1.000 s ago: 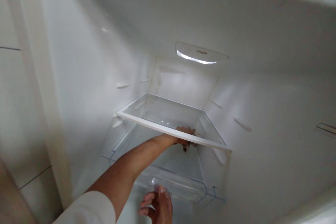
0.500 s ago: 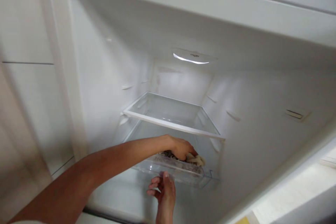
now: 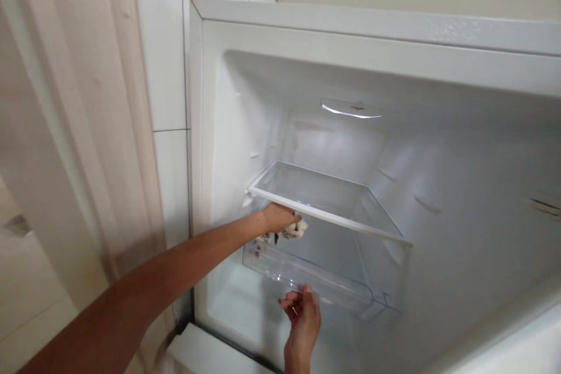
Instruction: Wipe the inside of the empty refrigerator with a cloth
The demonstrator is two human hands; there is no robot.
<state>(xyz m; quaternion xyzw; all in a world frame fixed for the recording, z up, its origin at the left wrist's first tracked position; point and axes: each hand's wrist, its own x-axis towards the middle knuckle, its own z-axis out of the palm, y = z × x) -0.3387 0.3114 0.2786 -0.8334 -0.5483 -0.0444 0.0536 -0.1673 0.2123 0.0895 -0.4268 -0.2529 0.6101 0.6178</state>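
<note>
An empty white fridge compartment is open in front of me. My left hand (image 3: 278,221) is closed around a crumpled, patterned cloth (image 3: 293,231) just under the front left edge of the glass shelf (image 3: 328,213). Below it a clear plastic drawer (image 3: 315,280) sticks out of the compartment. My right hand (image 3: 302,318) grips the drawer's front lip from beneath, fingers curled.
The fridge lamp (image 3: 350,110) glows on the ceiling of the compartment. White tiled wall (image 3: 166,70) and a pale wooden panel (image 3: 79,128) stand to the left of the fridge. Shelf ribs line both inner side walls.
My left hand with the cloth has moved from the drawer's right side to the left, up under the shelf edge. The view has pulled back and shifted, showing the wall at left.
</note>
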